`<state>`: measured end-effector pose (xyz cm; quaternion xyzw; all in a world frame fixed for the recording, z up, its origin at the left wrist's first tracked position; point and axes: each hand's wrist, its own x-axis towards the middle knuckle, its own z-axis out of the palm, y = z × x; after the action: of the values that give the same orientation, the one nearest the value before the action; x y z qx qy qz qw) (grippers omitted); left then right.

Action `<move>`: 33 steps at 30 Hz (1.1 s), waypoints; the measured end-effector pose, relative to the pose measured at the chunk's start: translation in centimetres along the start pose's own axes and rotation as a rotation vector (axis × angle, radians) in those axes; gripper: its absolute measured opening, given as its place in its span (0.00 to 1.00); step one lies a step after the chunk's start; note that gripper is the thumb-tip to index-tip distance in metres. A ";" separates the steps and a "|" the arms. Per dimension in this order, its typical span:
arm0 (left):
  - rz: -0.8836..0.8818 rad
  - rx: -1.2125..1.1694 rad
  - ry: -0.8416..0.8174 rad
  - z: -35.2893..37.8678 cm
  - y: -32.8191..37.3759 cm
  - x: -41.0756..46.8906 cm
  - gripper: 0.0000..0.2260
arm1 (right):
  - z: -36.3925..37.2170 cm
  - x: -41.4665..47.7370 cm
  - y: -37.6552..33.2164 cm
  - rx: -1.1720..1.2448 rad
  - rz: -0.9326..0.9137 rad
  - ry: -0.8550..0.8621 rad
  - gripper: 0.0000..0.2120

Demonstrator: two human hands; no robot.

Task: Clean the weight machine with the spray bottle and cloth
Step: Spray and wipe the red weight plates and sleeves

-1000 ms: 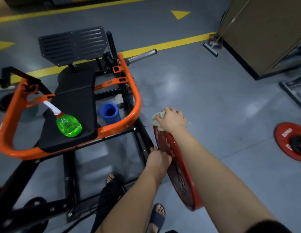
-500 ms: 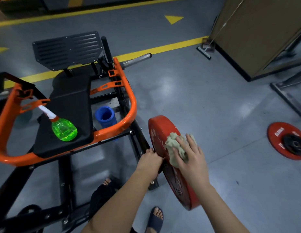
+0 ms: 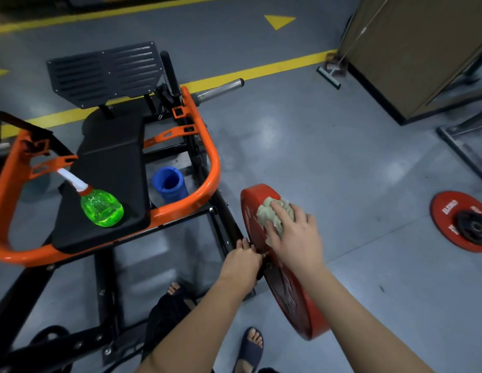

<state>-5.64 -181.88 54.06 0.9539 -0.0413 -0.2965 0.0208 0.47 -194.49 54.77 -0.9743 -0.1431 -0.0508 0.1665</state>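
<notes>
Right hand [image 3: 293,238]: palm down, fingers extended and slightly spread, pressing the cloth [image 3: 272,214] flat against the upper face of the weight plate [image 3: 296,300]. Right forearm enters from the lower right, wrist straight. Left hand [image 3: 241,261]: fingers curled, gripping the weight plate near its centre; the grasped part is hidden. Left forearm enters from below.

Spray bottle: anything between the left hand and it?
Yes. The orange frame bar runs between the left hand, at the red weight plate, and the spray bottle lying on the black seat pad. Open above, so a reach over the bar looks clear.
</notes>
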 end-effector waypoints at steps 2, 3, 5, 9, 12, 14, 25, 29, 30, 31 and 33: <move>-0.013 -0.012 -0.012 0.4 -0.3 0.0 0.30 | 1.3 4.4 -1.1 -0.029 0.071 -0.188 0.25; -0.012 -0.012 -0.013 0.6 -0.3 0.0 0.33 | 2.2 6.8 -1.5 -0.047 0.087 -0.307 0.27; -0.007 -0.011 -0.016 0.7 -0.4 -0.3 0.36 | 3.9 10.9 -2.1 -0.051 0.089 -0.523 0.32; -0.023 0.014 -0.010 0.2 0.1 -0.4 0.30 | 4.3 12.5 -3.0 -0.026 0.090 -0.590 0.31; -0.057 0.005 -0.019 0.1 0.7 0.0 0.25 | 2.3 6.8 -2.1 0.096 0.123 -0.279 0.22; -0.071 -0.021 -0.010 0.1 0.8 0.2 0.22 | 0.6 1.3 -0.5 0.172 0.096 -0.008 0.20; -0.088 -0.045 0.018 0.0 1.0 -0.3 0.20 | -1.0 -3.6 1.7 0.198 0.145 -0.064 0.25; -0.098 -0.048 -0.010 0.1 1.7 -0.3 0.22 | 0.1 2.1 0.3 0.196 0.171 -0.237 0.25; -0.104 -0.052 -0.006 0.0 1.8 -0.3 0.22 | -0.1 1.7 0.0 0.195 0.179 -0.214 0.22; -0.112 -0.063 -0.004 0.1 1.8 -0.4 0.23 | -0.6 0.9 -0.2 0.189 0.165 -0.168 0.21; -0.123 -0.086 0.012 0.2 1.8 -0.4 0.24 | -1.2 -1.8 -0.1 0.173 0.079 -0.049 0.20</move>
<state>-6.20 -183.60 54.27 0.9546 0.0302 -0.2930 0.0438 -1.36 -195.30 55.69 -0.9621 -0.1125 -0.0078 0.2483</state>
